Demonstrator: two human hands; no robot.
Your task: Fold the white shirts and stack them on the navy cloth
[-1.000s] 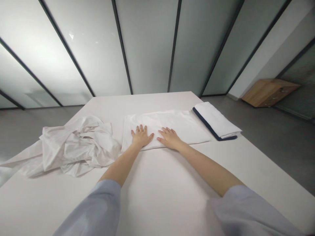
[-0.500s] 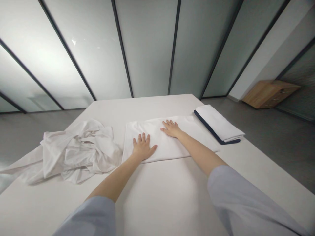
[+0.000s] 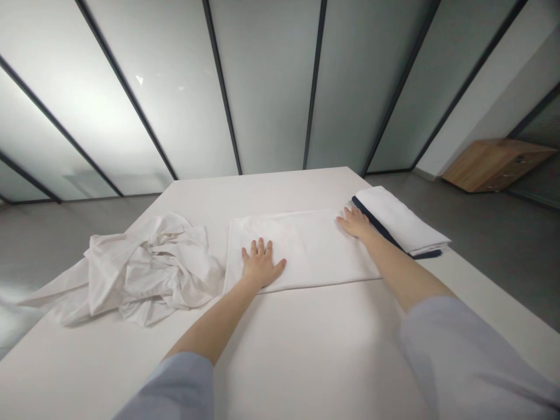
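Note:
A white cloth [image 3: 310, 251], folded into a flat rectangle, lies on the white table [image 3: 297, 350] in front of me. My left hand [image 3: 261, 267] rests palm down on its left part near the front edge, fingers spread. At the cloth's far right end, my right hand [image 3: 355, 223] lies flat with its fingers stretched out. Just beyond that hand is a stack of folded cloths, a white one [image 3: 402, 219] on top of a dark navy one [image 3: 426, 255]. Neither hand grips anything.
To the left, a crumpled heap of white fabric [image 3: 153, 268] spreads over the table and hangs past its left edge. Frosted glass panels [image 3: 271, 87] with dark frames stand behind the table. A wooden cabinet [image 3: 494, 163] is on the floor at the back right.
My right hand has slid right across the folded cloth, from its middle to its right end. My left hand stays in place on the cloth. The view has shifted slightly.

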